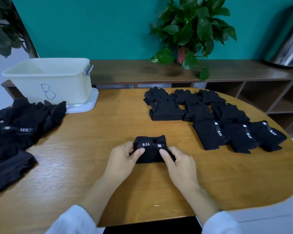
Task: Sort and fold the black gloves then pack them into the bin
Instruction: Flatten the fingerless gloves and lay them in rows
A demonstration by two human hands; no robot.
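Head view, looking down on a wooden table (91, 149); both hands work one folded glove (150, 149) at the table's near centre. Left hand (123, 159) grips the glove's left end, thumb on top near the "5.11" strap, other fingers curled at the side; right hand (178, 164) pinches the right end, thumb on top, fingers tucked beside and under the fabric. Grip at both ends likely keeps the fold from springing open while edges are squared; strap faces up, prob. so the label reads like the finished ones.

Unsorted pile (19, 132) lies at the left edge, loose and overlapping, within left-hand reach; this looks like the supply side. Finished rows (210, 119) sit at the right, far half: knit gloves at the back, strapped ones in front, laid side by side, touching or nearly so; sorting by type appears deliberate, for batch packing.

Bin (49, 81), marked "B", stands on its lid (90, 105) at the far left, just behind the pile; no gloves visible inside, though the inside is only partly seen. Judgement: folding stage, approx. mid-task; packing not yet begun.

Plant (189, 31) stands on a shelf unit (142, 71) behind, well apart from the work.
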